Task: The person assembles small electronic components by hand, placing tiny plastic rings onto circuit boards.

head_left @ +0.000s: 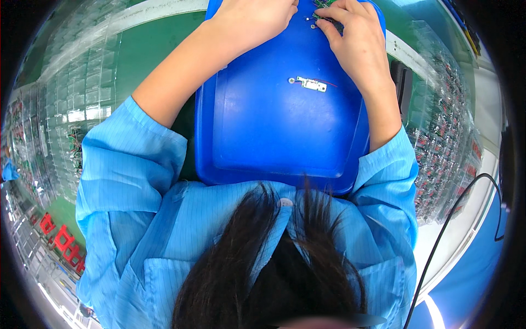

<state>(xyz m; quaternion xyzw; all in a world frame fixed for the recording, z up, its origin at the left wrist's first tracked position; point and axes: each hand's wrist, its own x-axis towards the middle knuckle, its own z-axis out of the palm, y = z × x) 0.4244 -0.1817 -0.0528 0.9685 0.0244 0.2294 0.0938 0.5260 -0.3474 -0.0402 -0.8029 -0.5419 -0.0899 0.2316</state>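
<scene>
A blue plastic tray lies in front of me. At its far end, my right hand reaches in with bent fingers and thumb closed around small green circuit boards. My left hand is at the far left part of the tray, its fingers curled together and partly cut off by the upper edge. Whatever it may hold is hidden. Nearer the tray's middle lies a small white-and-green circuit board with a thin red wire and a round silvery piece at its left end, touched by neither hand.
Clear plastic trays are stacked on the green bench at left. More clear trays full of small parts stand at right. A black cable curves along the right side. Red holders show at lower left.
</scene>
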